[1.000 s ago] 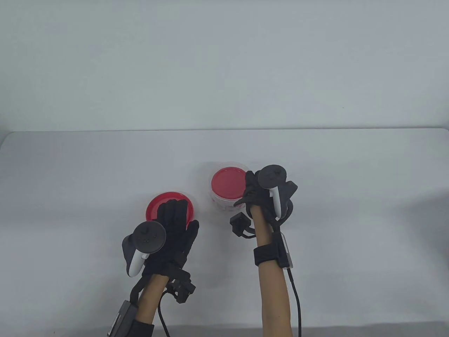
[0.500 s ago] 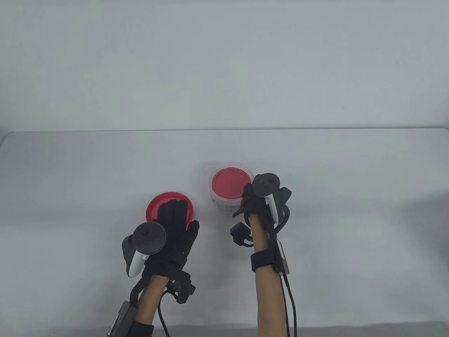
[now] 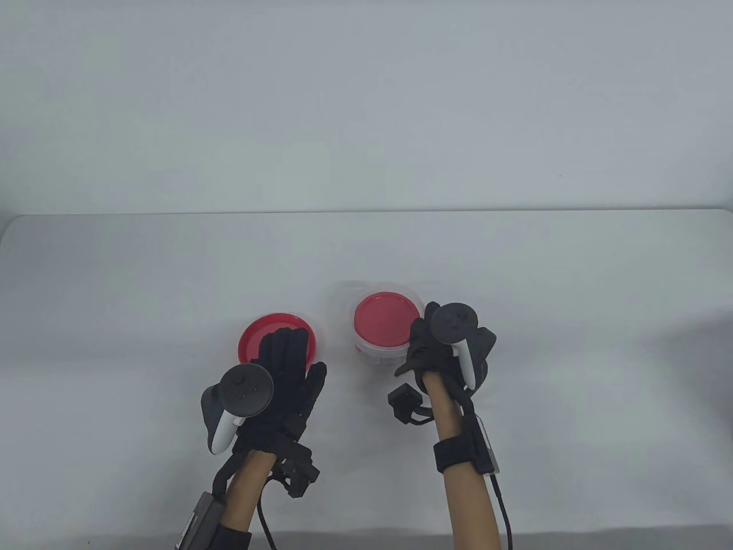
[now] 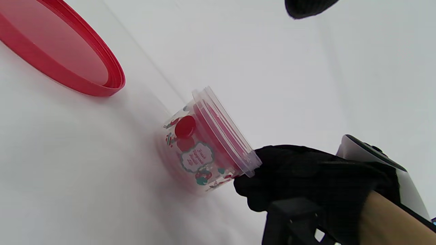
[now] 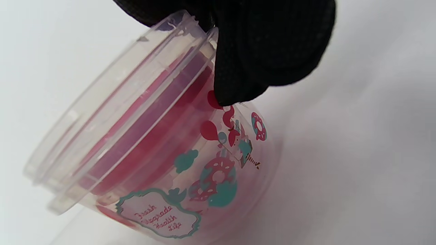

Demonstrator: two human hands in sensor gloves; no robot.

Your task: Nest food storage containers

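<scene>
A clear printed container with a red-lidded smaller container nested inside stands at the table's middle; it also shows in the left wrist view and the right wrist view. My right hand grips its right rim; the fingers curl over the rim. A loose red lid lies flat to its left and shows in the left wrist view. My left hand rests flat on that lid with fingers spread.
The white table spreads wide on all sides, with its far edge against a white wall. Nothing else stands on it.
My right hand has pulled the container toward me and slightly right. My left hand and the red lid have stayed put.
</scene>
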